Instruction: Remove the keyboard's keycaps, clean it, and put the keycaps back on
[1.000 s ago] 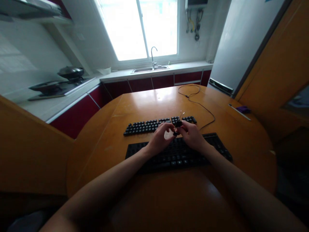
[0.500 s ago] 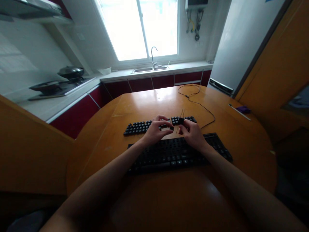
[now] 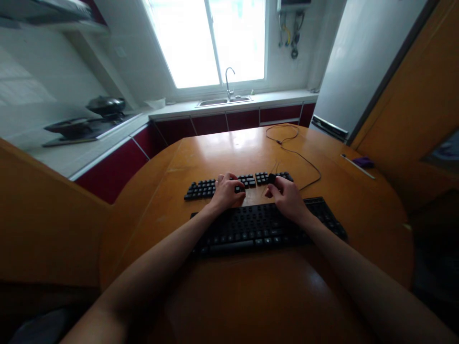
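My left hand (image 3: 226,193) is over the rows of loose black keycaps (image 3: 201,189), its thumb and fingers closed around one small black keycap (image 3: 237,189). Whether that keycap touches the table cannot be made out. To the right, my right hand (image 3: 287,195) pinches the black grip of a wire keycap puller (image 3: 272,178); its thin wires stick out past the fingers. Below both hands lies a black keyboard (image 3: 247,224), with keycaps along its front rows and an upper area that looks bare of caps. My right wrist crosses above the keyboard's right part.
A thin cable (image 3: 304,156) runs in a loop across the far side of the wooden table (image 3: 158,224). On the right lie a white stick-like brush (image 3: 358,166) and a purple cloth-like item (image 3: 363,162). Beyond are a sink (image 3: 215,102) and a stove with pans (image 3: 105,106).
My left hand has moved left and down with the keycap, away from the right hand to the keycap rows. The right hand still holds the puller nearly in place, its wires slightly tilted.
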`<state>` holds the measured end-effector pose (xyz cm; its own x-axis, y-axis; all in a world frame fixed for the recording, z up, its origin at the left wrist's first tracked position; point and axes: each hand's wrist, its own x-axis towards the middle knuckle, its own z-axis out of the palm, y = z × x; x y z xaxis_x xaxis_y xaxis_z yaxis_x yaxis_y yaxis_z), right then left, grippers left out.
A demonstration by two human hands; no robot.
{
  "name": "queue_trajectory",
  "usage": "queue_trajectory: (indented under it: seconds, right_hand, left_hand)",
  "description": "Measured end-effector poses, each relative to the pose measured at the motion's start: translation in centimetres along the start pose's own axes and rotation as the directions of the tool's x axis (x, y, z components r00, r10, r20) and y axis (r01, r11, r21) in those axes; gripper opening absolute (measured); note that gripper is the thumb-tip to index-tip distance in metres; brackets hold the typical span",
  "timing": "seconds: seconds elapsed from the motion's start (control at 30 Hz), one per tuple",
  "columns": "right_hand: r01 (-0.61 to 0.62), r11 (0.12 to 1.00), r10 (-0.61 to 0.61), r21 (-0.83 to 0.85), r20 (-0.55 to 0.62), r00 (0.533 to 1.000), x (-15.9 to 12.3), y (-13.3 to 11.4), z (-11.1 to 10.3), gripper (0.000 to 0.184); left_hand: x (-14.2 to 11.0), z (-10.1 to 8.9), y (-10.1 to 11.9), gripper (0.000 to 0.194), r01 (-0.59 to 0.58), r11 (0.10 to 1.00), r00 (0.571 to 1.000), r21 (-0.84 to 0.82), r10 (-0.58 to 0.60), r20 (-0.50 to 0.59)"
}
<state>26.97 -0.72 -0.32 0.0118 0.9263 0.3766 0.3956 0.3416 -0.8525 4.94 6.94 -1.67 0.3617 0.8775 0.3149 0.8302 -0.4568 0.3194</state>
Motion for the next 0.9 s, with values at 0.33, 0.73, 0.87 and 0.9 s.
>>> queue_trajectory:
  seconds: [0.33, 0.73, 0.87, 0.9]
  right_hand:
    - [-0.007, 0.999, 0.008, 0.05, -0.02, 1.0, 0.4, -0.3, -0.8, 0.017]
    - [-0.019, 0.999, 0.03, -0.028, 0.466, 0.884, 1.1, -0.8, -5.3, 0.023]
    - [-0.023, 0.999, 0.044, -0.048, 0.516, 0.855, 1.3, -0.1, -6.1, 0.024]
    - [-0.014, 0.998, 0.038, -0.055, 0.467, 0.884, 1.5, 0.2, -6.1, 0.024]
  left_hand:
    - [0.3, 0.1, -0.1, 0.024, 0.059, 0.997, 0.998, 0.041, -0.058, -0.037]
    - [0.3, 0.2, -0.1, 0.025, 0.046, 0.998, 0.998, 0.032, -0.044, -0.055]
    - [0.1, -1.3, 1.6, 0.014, -0.156, 0.975, 0.987, -0.155, 0.16, 0.01]
    - [-0.3, -1.8, 2.5, 0.012, -0.214, 0.951, 0.971, -0.223, 0.233, 0.062]
